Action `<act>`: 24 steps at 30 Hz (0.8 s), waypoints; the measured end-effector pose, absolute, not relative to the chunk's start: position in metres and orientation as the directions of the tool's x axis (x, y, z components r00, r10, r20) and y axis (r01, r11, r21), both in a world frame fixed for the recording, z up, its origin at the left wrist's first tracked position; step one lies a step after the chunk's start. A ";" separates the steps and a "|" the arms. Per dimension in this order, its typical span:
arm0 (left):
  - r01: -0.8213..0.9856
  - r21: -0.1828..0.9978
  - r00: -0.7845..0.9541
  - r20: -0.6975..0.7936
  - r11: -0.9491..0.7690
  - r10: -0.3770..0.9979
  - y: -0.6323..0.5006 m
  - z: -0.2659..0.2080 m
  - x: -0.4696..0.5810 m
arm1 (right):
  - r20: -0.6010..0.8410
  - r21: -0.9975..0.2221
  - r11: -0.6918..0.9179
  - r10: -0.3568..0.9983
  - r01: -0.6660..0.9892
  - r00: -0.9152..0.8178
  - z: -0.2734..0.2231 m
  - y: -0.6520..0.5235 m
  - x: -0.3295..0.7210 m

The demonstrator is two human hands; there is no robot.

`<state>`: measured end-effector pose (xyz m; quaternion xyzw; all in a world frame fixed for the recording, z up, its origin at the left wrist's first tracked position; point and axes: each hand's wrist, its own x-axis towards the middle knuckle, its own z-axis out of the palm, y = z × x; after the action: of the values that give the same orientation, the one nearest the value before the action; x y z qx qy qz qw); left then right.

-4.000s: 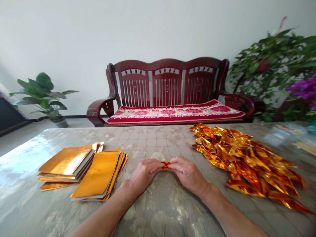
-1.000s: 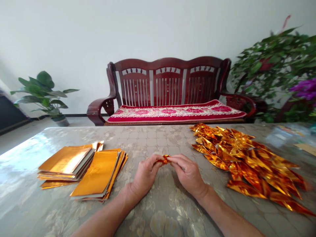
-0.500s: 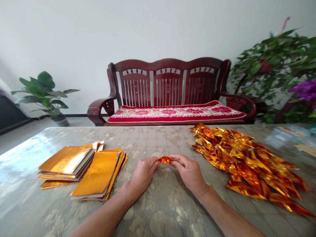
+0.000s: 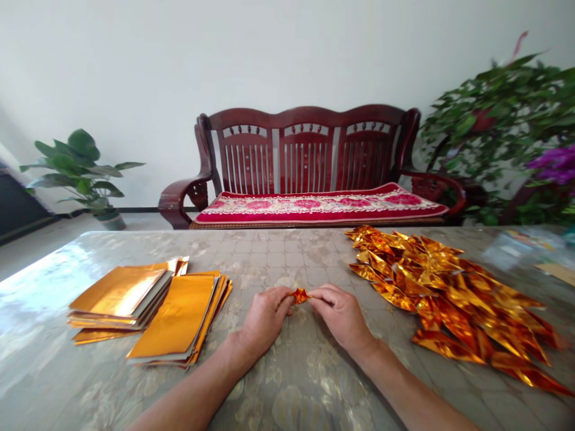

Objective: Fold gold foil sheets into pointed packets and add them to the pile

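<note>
Pinches, with closed fingers, one end of a small folded foil piece (image 4: 300, 295) in the left hand (image 4: 264, 315) and the other end in the right hand (image 4: 341, 314). Holds it over the table (image 4: 287, 374), well in from the far edge, between two stacks of foil sheets (image 4: 176, 316) toward the left edge and, on the right, a heap of folded pieces (image 4: 449, 290).

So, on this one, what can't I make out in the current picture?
All in the head view:
Folded foil piece: its two ends, hidden in the grip of the left hand and right hand.
Foil sheet stacks: how many sheets, as the top ones cover those below.
Foil pile: how many pieces, because they overlap.
Clear plastic: what it holds, too blurred.
Purple flowers: cut off by the right edge.
</note>
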<state>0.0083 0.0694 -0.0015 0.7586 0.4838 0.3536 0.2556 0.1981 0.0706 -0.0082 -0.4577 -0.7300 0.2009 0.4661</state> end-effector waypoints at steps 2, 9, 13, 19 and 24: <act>0.547 0.739 0.278 0.283 -0.394 0.918 0.069 -0.002 0.009 | 0.491 -0.731 0.493 0.860 0.471 -0.139 -0.010 0.070 0.196; 0.543 0.724 0.306 0.301 -0.425 0.903 0.067 -0.001 0.009 | 0.538 -0.714 0.522 0.835 0.467 -0.112 -0.010 0.069 0.195; 0.570 0.666 0.353 0.330 -0.481 0.876 0.067 0.001 0.009 | 0.572 -0.678 0.559 0.809 0.478 -0.134 -0.008 0.067 0.193; 0.600 0.559 0.446 0.360 -0.572 0.820 0.066 0.003 0.006 | 0.574 -0.665 0.567 0.804 0.486 -0.152 -0.009 0.065 0.193; 0.639 0.481 0.484 0.354 -0.600 0.800 0.066 -0.001 0.006 | 0.546 -0.690 0.553 0.821 0.467 -0.167 -0.009 0.062 0.192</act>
<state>0.0060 0.0657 -0.0007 0.8494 0.4237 0.2798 0.1437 0.1916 0.0619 -0.0094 -0.4346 -0.7409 0.1857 0.4771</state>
